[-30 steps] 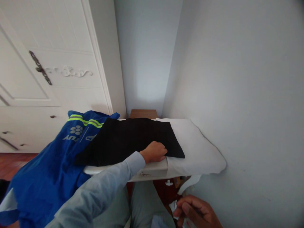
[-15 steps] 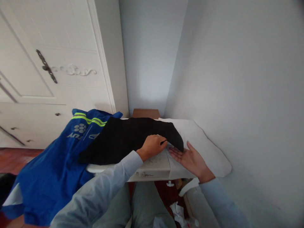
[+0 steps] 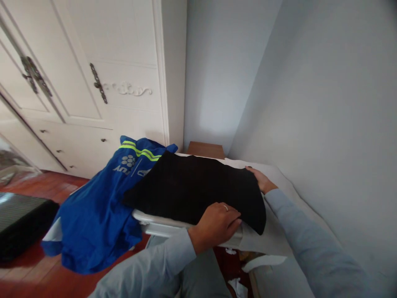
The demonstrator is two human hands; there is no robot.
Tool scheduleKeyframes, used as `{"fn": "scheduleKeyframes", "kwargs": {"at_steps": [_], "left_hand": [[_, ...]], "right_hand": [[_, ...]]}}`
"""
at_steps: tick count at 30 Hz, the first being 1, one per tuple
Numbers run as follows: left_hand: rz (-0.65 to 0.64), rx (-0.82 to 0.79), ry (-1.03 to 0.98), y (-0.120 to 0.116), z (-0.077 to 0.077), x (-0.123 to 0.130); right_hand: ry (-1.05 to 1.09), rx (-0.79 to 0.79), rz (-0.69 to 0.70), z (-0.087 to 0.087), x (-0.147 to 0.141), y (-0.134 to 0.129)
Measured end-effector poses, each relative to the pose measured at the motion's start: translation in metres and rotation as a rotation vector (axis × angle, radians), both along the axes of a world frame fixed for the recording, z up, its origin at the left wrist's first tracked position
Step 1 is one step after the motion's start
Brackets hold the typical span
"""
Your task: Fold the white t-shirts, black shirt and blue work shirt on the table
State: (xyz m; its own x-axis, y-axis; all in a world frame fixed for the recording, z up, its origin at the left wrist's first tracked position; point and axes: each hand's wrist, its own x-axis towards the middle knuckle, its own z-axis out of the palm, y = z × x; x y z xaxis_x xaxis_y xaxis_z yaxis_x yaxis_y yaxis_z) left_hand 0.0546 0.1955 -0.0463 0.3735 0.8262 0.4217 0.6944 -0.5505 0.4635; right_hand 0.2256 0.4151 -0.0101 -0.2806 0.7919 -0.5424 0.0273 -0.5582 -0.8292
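A black cloth lies spread over a narrow white table, its left part overlapping a blue garment with a yellow-green reflective stripe. My left hand, with a ring on one finger, is closed on the near edge of the cloth. At the far right corner, my right hand grips the cloth's edge, with some of its fingers hidden. The cloth's pointed right corner hangs free between the two hands. Under it on the right is a white cloth.
A white wardrobe stands at the left and back, and a grey wall closes the right side. Behind the table is a brown box. Crumpled paper lies below, and a dark case rests on the red floor at left.
My right hand, open beside the cloth's corner before, has moved up to its far right edge. My left hand moved down with the near edge, and the cloth lies flatter. The view swung left.
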Motion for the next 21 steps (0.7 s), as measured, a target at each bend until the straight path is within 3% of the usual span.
{"fn": "scheduleKeyframes", "kwargs": {"at_steps": [4,7,10,12,16,21], "left_hand": [[0.200,-0.064,-0.395,-0.044,-0.025,-0.025],[0.593,-0.152,-0.800,-0.074,-0.039,-0.064],[0.968,-0.113,-1.244,-0.096,-0.040,-0.107],[1.090,-0.122,-1.484,-0.107,-0.030,-0.129],[1.075,-0.181,-1.882,-0.114,0.003,-0.145],[1.009,-0.510,-1.997,-0.101,0.034,-0.150]], "right_hand": [[-0.076,0.012,0.013,-0.001,-0.006,0.014],[-0.155,0.083,0.089,-0.004,-0.004,0.017],[-0.247,0.201,0.148,-0.007,-0.002,0.018],[-0.352,0.298,0.156,-0.008,-0.003,0.018],[-0.649,0.541,0.172,-0.002,-0.012,0.016],[-1.075,0.886,0.316,0.013,-0.025,0.012]]}}
